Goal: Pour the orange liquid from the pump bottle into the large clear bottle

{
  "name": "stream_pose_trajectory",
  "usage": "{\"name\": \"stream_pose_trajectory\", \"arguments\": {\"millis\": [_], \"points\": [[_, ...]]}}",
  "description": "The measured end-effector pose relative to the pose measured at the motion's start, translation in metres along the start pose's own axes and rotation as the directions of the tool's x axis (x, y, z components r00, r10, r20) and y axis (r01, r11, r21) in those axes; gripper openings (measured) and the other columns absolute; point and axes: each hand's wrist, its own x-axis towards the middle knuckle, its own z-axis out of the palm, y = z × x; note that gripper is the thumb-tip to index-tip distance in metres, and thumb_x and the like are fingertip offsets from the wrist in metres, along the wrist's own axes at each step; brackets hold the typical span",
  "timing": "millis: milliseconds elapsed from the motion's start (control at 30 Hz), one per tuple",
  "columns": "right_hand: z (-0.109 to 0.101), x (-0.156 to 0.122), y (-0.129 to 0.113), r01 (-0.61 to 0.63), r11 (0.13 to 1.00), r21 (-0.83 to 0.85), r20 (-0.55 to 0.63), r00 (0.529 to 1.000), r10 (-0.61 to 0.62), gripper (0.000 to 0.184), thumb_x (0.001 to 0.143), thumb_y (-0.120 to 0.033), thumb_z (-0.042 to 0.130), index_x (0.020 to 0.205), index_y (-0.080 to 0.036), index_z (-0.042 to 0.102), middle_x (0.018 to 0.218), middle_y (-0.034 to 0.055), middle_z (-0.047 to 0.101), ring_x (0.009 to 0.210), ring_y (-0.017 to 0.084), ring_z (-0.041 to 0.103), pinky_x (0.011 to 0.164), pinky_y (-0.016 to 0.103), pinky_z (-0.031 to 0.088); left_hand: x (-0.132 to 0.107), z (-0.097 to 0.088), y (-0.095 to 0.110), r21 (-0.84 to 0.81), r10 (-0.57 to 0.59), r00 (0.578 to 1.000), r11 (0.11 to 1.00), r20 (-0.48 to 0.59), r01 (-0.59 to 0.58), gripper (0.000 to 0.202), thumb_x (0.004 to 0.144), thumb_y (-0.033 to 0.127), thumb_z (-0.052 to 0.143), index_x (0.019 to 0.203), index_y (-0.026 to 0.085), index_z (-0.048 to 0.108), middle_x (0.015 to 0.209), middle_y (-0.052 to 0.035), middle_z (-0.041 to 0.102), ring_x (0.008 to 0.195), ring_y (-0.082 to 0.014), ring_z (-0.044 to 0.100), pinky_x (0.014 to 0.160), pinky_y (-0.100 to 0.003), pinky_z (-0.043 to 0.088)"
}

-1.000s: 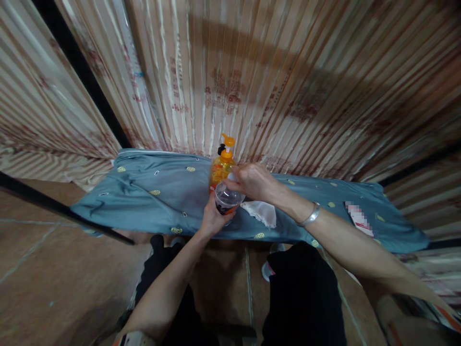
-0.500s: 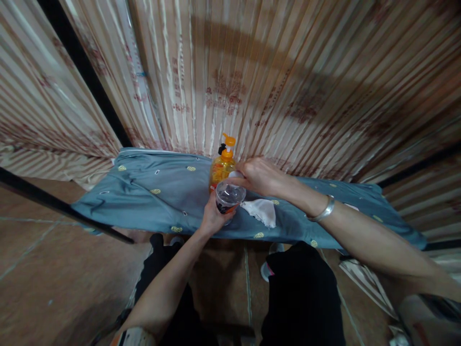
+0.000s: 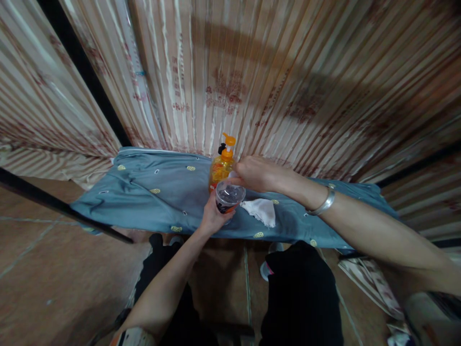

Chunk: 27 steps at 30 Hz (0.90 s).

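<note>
My left hand [image 3: 213, 216] is wrapped round a clear plastic cup [image 3: 230, 193] with dark and orange print on its side, held with its mouth up. Over the far rim of the cup, my right hand [image 3: 254, 174] has its fingers closed. A bit of something white shows at those fingertips, too small and covered to name. Right behind the cup stands an orange pump bottle [image 3: 220, 170] of yellow-orange liquid, its pump head up. A black pump top [image 3: 222, 148] shows beside that one, mostly hidden. To the right of the cup lies a crumpled white cloth [image 3: 261, 211].
A narrow bench [image 3: 137, 192] covered in blue-grey fabric with a pineapple pattern runs across in front of me. Behind it hangs a pleated, patterned curtain [image 3: 230, 62]. Dark metal bars [image 3: 86, 77] cross at the left. Tiled floor [image 3: 43, 254] lies below, around my legs.
My right hand has shifted slightly at the cup's rim, and the white thing at its fingers shows less. My left hand and the cup stay in place.
</note>
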Motion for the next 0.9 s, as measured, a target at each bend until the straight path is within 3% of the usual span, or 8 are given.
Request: {"name": "stream_pose_trajectory", "arguments": {"millis": [133, 233, 333, 400, 500, 633, 767, 900], "points": [[-0.005, -0.005, 0.002, 0.083, 0.996, 0.014, 0.030, 0.996, -0.083, 0.033, 0.102, -0.029, 0.061, 0.125, -0.008, 0.072, 0.116, 0.0202, 0.080, 0.108, 0.028, 0.076, 0.084, 0.031, 0.050, 0.000, 0.000, -0.001, -0.007, 0.006, 1.000, 1.000, 0.002, -0.006, 0.083, 0.058, 0.020, 0.090, 0.134, 0.022, 0.057, 0.126, -0.0099, 0.075, 0.120, -0.0323, 0.072, 0.110, -0.053, 0.053], [-0.005, -0.005, 0.004, 0.066, 0.997, 0.030, -0.028, 0.997, -0.065, 0.044, 0.100, -0.037, 0.067, 0.134, -0.009, 0.067, 0.123, 0.0201, 0.078, 0.112, 0.029, 0.074, 0.086, 0.031, 0.050, 0.001, -0.001, -0.002, -0.006, 0.009, 1.000, 1.000, -0.002, -0.009, 0.085, 0.057, 0.019, 0.090, 0.134, 0.022, 0.057, 0.127, -0.0094, 0.075, 0.121, -0.0322, 0.071, 0.111, -0.055, 0.053], [-0.006, -0.001, 0.000, -0.018, 1.000, 0.003, -0.040, 0.999, 0.018, 0.045, 0.105, -0.044, 0.058, 0.121, -0.005, 0.074, 0.113, 0.0245, 0.079, 0.108, 0.032, 0.075, 0.085, 0.033, 0.051, 0.002, -0.001, -0.004, -0.005, 0.008, 1.000, 1.000, -0.005, -0.009, 0.086, 0.055, 0.019, 0.091, 0.134, 0.020, 0.057, 0.127, -0.0103, 0.075, 0.122, -0.0326, 0.071, 0.112, -0.055, 0.052], [-0.008, 0.000, -0.003, -0.019, 1.000, -0.012, -0.010, 1.000, 0.019, 0.041, 0.107, -0.038, 0.055, 0.113, -0.004, 0.077, 0.109, 0.0247, 0.079, 0.108, 0.032, 0.076, 0.085, 0.033, 0.051, 0.002, -0.001, -0.005, -0.007, 0.006, 1.000, 1.000, -0.006, -0.006, 0.086, 0.055, 0.020, 0.091, 0.135, 0.019, 0.057, 0.127, -0.0112, 0.075, 0.122, -0.0327, 0.071, 0.112, -0.054, 0.052], [-0.012, -0.002, -0.002, 0.041, 0.999, 0.011, 0.053, 0.998, -0.041, 0.028, 0.103, -0.027, 0.062, 0.118, -0.008, 0.076, 0.113, 0.0206, 0.080, 0.111, 0.029, 0.075, 0.088, 0.032, 0.051, 0.001, 0.000, -0.006, -0.014, 0.005, 1.000, 1.000, -0.003, -0.005, 0.086, 0.056, 0.020, 0.091, 0.135, 0.020, 0.057, 0.127, -0.0110, 0.075, 0.122, -0.0320, 0.071, 0.112, -0.052, 0.052], [-0.014, -0.003, 0.001, 0.106, 0.993, 0.053, 0.015, 0.994, -0.107, 0.042, 0.098, -0.029, 0.071, 0.137, -0.013, 0.067, 0.130, 0.0175, 0.075, 0.121, 0.028, 0.071, 0.094, 0.033, 0.051, 0.001, 0.000, -0.005, -0.022, 0.013, 1.000, 1.000, 0.004, -0.013, 0.086, 0.057, 0.020, 0.091, 0.136, 0.020, 0.057, 0.131, -0.0115, 0.074, 0.124, -0.0323, 0.070, 0.113, -0.053, 0.051], [-0.010, 0.000, -0.003, 0.016, 1.000, 0.010, 0.004, 1.000, -0.016, 0.040, 0.105, -0.037, 0.059, 0.121, -0.004, 0.074, 0.116, 0.0254, 0.078, 0.113, 0.033, 0.074, 0.091, 0.038, 0.053, 0.001, 0.000, -0.003, -0.019, 0.011, 1.000, 1.000, 0.005, -0.011, 0.084, 0.057, 0.021, 0.091, 0.134, 0.020, 0.058, 0.131, -0.0126, 0.074, 0.125, -0.0335, 0.070, 0.114, -0.053, 0.051], [-0.010, 0.000, -0.006, 0.044, 0.999, -0.011, 0.051, 0.998, -0.044, 0.030, 0.103, -0.028, 0.060, 0.115, -0.006, 0.076, 0.109, 0.0229, 0.080, 0.110, 0.032, 0.075, 0.090, 0.037, 0.053, 0.001, -0.001, -0.003, -0.011, 0.009, 1.000, 1.000, 0.005, -0.009, 0.084, 0.056, 0.020, 0.091, 0.134, 0.020, 0.058, 0.128, -0.0112, 0.074, 0.124, -0.0330, 0.070, 0.113, -0.053, 0.052]]}}
